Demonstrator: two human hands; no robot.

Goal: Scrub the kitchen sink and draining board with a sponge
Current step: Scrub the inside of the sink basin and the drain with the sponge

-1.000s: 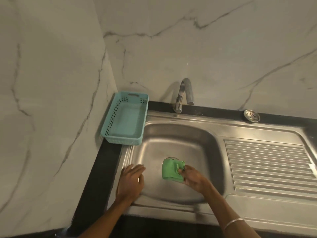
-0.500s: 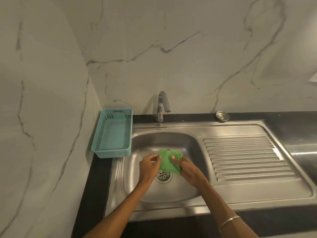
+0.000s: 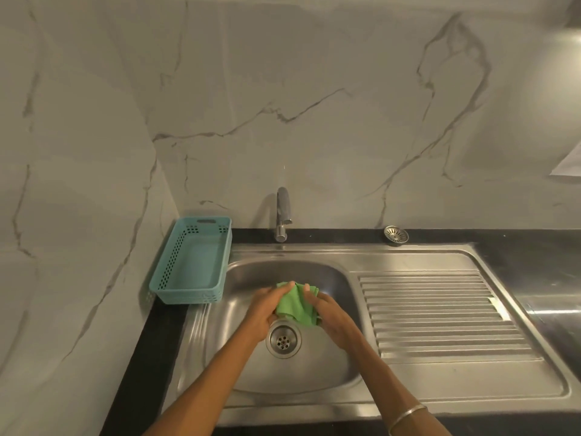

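Observation:
A crumpled green sponge cloth (image 3: 297, 305) is held above the steel sink (image 3: 327, 369), just behind the round drain (image 3: 283, 339). My left hand (image 3: 262, 311) grips its left side with curled fingers. Its right side is gripped by my right hand (image 3: 330, 316). The ribbed draining board (image 3: 440, 313) lies to the right of the bowl. Part of the cloth is hidden between my palms.
A teal perforated basket (image 3: 191, 262) stands on the black counter left of the sink, against the marble wall. The chrome tap (image 3: 282, 214) rises behind the bowl. A loose metal strainer (image 3: 396, 235) lies on the counter behind the draining board.
My left hand left the sink's front left rim and joined the right on the cloth. Both hands bunched it over the drain. The view rose and pulled back.

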